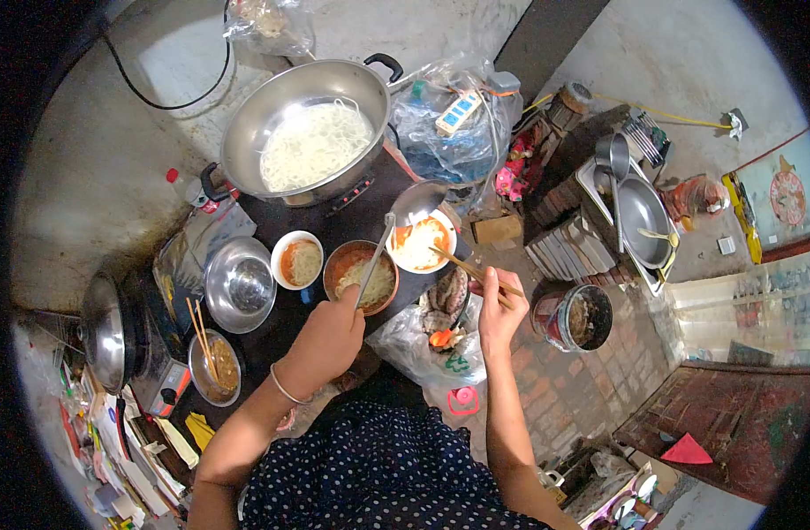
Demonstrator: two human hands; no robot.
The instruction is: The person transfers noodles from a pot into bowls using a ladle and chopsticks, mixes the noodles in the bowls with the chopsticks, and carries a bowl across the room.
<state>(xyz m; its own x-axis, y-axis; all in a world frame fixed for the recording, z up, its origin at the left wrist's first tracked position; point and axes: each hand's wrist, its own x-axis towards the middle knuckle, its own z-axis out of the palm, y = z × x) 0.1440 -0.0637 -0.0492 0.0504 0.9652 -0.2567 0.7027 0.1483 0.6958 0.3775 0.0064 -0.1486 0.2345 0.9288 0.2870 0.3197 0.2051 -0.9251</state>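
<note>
My left hand (328,340) is closed round the long metal handle of a ladle (421,200), whose bowl is over the far rim of a white bowl (455,253) with red sauce and pale food. In my right hand (499,311) is a pair of chopsticks (465,264), tips reaching into that same bowl. Left of it sits a brown-rimmed bowl (328,284) of noodles in red sauce, partly behind the ladle handle. A smaller white bowl (278,269) holding noodles and sauce stands beside that.
A large steel pot (246,132) of white noodles stands at the back. An empty metal basin (243,284) and a bowl of brown sauce (225,368) with chopsticks are on the left. A plastic bag (405,346) lies near the table's edge; a bucket (553,320) stands on the floor.
</note>
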